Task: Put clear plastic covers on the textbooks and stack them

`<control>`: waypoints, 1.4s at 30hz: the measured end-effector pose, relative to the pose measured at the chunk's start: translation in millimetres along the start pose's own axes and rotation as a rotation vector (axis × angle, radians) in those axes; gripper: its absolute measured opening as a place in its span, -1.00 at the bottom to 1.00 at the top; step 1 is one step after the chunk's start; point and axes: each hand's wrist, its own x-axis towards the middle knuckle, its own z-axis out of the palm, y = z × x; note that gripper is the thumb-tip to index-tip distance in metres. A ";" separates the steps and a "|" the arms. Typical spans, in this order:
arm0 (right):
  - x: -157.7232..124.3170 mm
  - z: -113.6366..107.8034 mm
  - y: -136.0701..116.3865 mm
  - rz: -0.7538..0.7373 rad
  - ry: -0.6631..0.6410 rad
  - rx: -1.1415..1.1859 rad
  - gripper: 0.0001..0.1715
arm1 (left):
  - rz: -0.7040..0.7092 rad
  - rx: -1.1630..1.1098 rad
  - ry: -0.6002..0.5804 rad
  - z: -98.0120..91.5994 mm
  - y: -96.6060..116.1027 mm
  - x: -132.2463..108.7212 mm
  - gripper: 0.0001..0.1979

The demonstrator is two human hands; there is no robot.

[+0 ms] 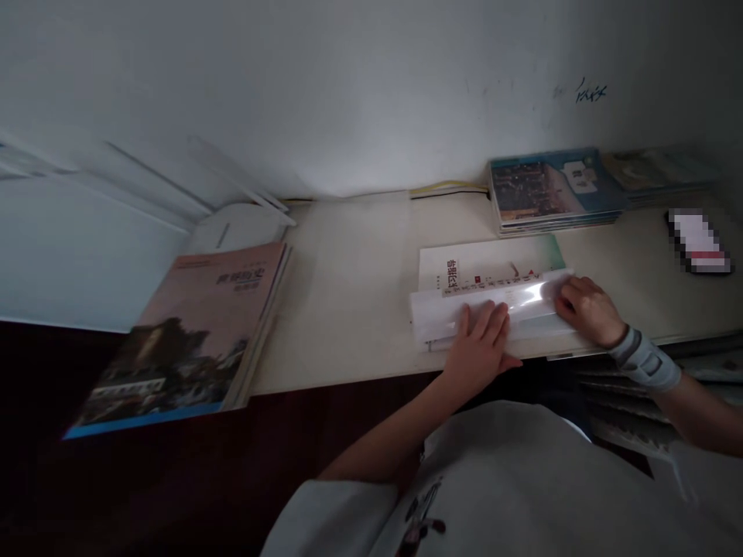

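Note:
A white book with a green corner lies on the table near its front edge. Across its lower part is a clear, shiny plastic sheet, which reflects a bright spot. My left hand lies on the sheet with its fingers stretched out. At the sheet's right end my right hand, with a grey band on the wrist, has its fingers curled in and pinches the sheet's edge.
A stack of pink-covered books overhangs the front edge of the pale table at left. By the wall are a stack of blue-covered books and another stack. A phone lies at far right.

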 end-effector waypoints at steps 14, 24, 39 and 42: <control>2.1 -6.5 -1.0 -0.017 -0.030 -0.058 -0.78 | -0.006 -0.124 -0.125 0.2 -13.0 0.6 -0.19; -3.0 -8.4 -106.0 -0.232 0.011 -0.081 -0.53 | 0.001 -0.122 -0.090 -0.6 -12.2 1.6 -0.18; -45.1 -37.6 -17.2 -0.155 -0.115 -0.128 -0.66 | 0.042 -0.245 -0.167 -4.3 -68.4 -37.3 -0.43; -51.4 -36.2 -5.7 -0.140 -0.093 -0.068 -0.67 | -0.006 -0.248 -0.131 -4.7 -91.0 -60.0 -0.57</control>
